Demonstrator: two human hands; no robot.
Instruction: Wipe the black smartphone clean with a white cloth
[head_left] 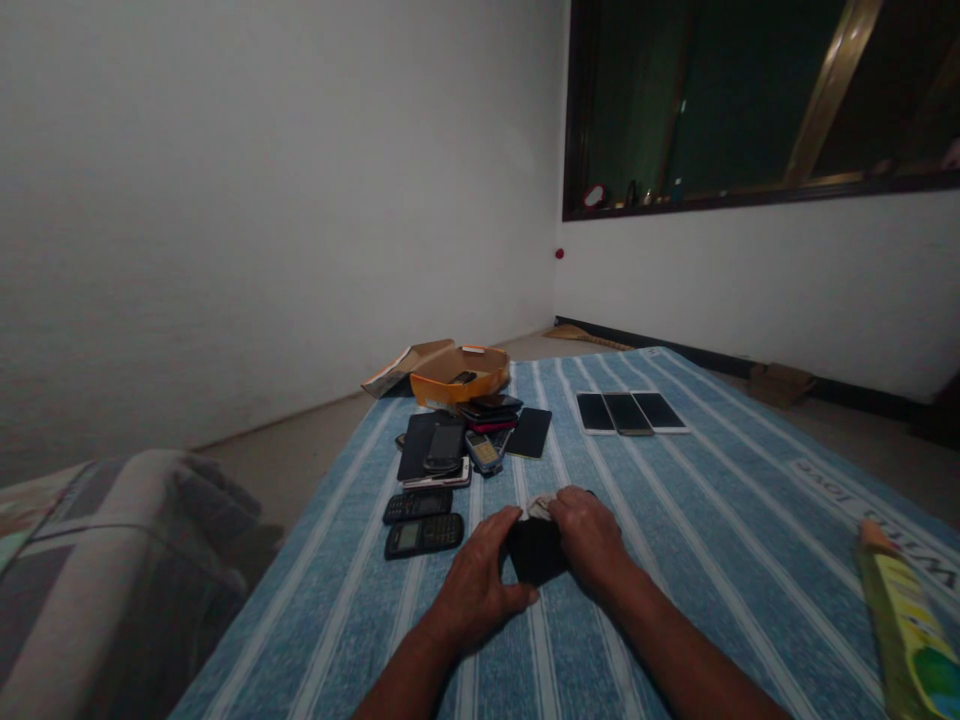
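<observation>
Near the front middle of the bed, my left hand [484, 575] grips the left side of a black smartphone [536, 552], with its thumb along the near edge. My right hand [589, 530] is closed on a crumpled white wipe [538, 508] at the phone's far edge; whether it is cloth or tissue I cannot tell. Left of my hands lie two black keypad phones [424, 536], one behind the other. Beyond them is a loose pile of phones, among them a blue-grey keypad phone [484, 452] and a dark slider-like phone [445, 443].
An open orange box [457, 385] with its lid tilted up stands behind the pile. Three white-framed smartphones [628, 413] lie side by side at the back right. A yellow-green packet [911, 630] is at the right on the blue striped sheet [720, 600]. Folded bedding [112, 590] sits at the left.
</observation>
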